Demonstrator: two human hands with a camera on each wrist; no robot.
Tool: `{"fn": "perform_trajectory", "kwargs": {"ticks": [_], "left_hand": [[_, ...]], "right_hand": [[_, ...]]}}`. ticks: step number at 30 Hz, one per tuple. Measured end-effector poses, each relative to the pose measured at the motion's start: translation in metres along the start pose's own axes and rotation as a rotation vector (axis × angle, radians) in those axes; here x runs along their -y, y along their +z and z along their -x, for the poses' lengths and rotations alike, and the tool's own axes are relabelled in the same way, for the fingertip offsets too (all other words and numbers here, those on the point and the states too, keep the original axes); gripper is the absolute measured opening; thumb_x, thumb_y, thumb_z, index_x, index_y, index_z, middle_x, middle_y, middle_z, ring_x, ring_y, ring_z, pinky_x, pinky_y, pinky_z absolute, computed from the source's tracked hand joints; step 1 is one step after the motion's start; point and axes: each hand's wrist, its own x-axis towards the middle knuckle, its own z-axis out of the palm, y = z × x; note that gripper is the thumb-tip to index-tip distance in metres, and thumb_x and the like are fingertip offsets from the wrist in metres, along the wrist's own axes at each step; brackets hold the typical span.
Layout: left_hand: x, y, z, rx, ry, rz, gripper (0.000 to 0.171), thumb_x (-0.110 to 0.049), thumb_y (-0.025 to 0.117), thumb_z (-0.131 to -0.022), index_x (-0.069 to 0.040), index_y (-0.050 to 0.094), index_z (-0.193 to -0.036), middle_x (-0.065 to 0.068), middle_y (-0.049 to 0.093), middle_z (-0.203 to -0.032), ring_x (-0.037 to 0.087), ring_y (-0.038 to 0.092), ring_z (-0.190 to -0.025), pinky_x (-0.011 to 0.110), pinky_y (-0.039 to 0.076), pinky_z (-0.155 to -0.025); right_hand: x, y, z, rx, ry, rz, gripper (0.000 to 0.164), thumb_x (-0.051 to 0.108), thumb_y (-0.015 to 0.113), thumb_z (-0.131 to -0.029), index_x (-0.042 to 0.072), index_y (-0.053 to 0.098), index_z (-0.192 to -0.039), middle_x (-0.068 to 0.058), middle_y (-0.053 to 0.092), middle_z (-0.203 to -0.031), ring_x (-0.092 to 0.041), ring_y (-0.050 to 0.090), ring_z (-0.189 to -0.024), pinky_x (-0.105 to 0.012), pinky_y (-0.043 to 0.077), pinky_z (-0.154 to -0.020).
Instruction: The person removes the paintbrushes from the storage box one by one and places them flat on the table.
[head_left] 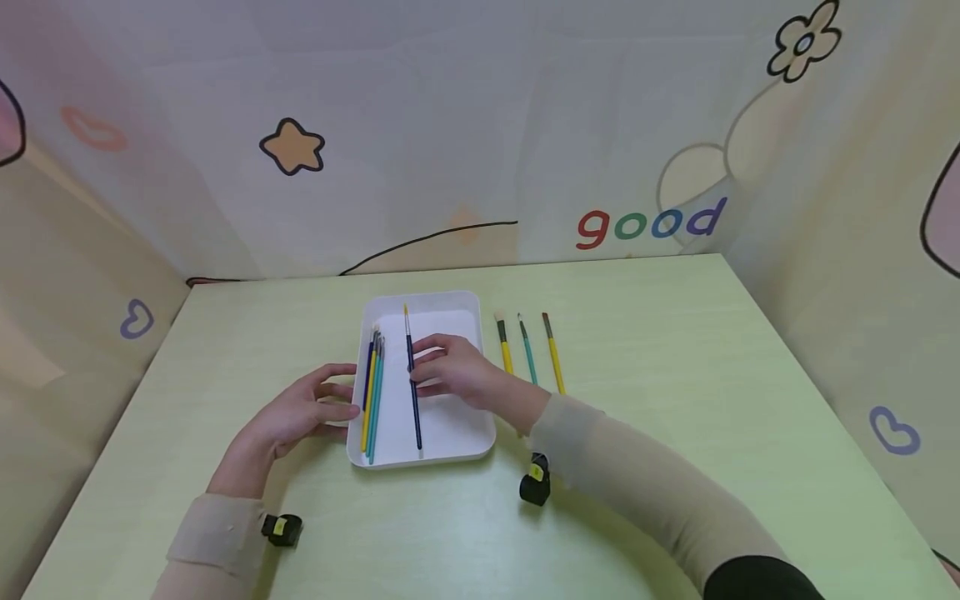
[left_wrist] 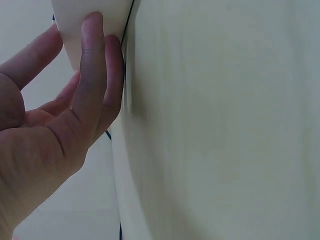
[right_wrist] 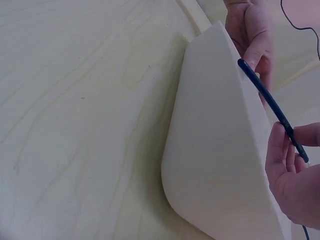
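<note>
A white rectangular tray (head_left: pixel 457 437) stands on the table. Over it my right hand (head_left: pixel 461 375) pinches a dark blue paintbrush (head_left: pixel 416 417) between thumb and fingers, bristles towards the far side. In the right wrist view that paintbrush (right_wrist: pixel 270 100) slants above the tray's rim. Along the left side of the tray lie several paintbrushes, among them a yellow paintbrush (head_left: pixel 368 408) and a teal paintbrush (head_left: pixel 377 400). My left hand (head_left: pixel 311 407) is at the tray's left edge. In the left wrist view its loosely bent fingers (left_wrist: pixel 92 50) touch the outer wall.
Right of the tray lie a yellow paintbrush with pale bristles (head_left: pixel 507 358), a teal paintbrush (head_left: pixel 528 354) and another yellow paintbrush (head_left: pixel 554 354), their lower parts behind my right arm. A printed cloth backdrop (head_left: pixel 450 125) rises behind the table (head_left: pixel 675 333).
</note>
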Motion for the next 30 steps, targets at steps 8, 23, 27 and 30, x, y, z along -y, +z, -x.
{"fn": "perform_trajectory", "kwargs": {"ticks": [8,23,27,30], "left_hand": [[0.002,0.0,-0.001,0.003,0.02,-0.019,0.076,-0.006,0.073,-0.095,-0.007,0.03,-0.158,0.027,0.047,-0.139,0.034,0.065,-0.106,0.043,0.06,-0.087],[0.002,-0.001,0.0,0.021,0.06,-0.048,0.074,-0.007,0.072,-0.095,-0.004,0.031,-0.157,0.028,0.049,-0.136,0.033,0.065,-0.105,0.044,0.059,-0.088],[0.002,-0.001,0.001,0.022,0.063,-0.057,0.074,-0.006,0.072,-0.095,-0.004,0.03,-0.157,0.027,0.049,-0.135,0.033,0.065,-0.105,0.044,0.06,-0.088],[0.002,-0.001,0.001,0.02,0.064,-0.064,0.073,-0.005,0.071,-0.096,-0.004,0.03,-0.157,0.027,0.049,-0.135,0.033,0.065,-0.105,0.043,0.06,-0.088]], "right_hand": [[0.007,-0.015,0.012,0.022,-0.016,0.006,0.043,-0.004,0.068,-0.094,0.002,0.055,-0.135,-0.017,0.066,-0.116,-0.027,0.068,-0.097,-0.04,0.061,-0.084],[0.014,-0.049,0.032,-0.016,-0.052,0.005,0.042,-0.007,0.066,-0.094,-0.002,0.055,-0.134,-0.017,0.064,-0.114,-0.025,0.066,-0.094,-0.042,0.06,-0.087],[0.014,-0.056,0.037,-0.023,-0.048,0.012,0.043,-0.006,0.066,-0.095,-0.001,0.054,-0.135,-0.017,0.063,-0.115,-0.025,0.065,-0.095,-0.042,0.06,-0.088],[0.013,-0.063,0.04,-0.019,-0.056,-0.001,0.043,-0.008,0.065,-0.095,-0.003,0.052,-0.136,-0.018,0.062,-0.114,-0.025,0.064,-0.095,-0.043,0.059,-0.089]]}}
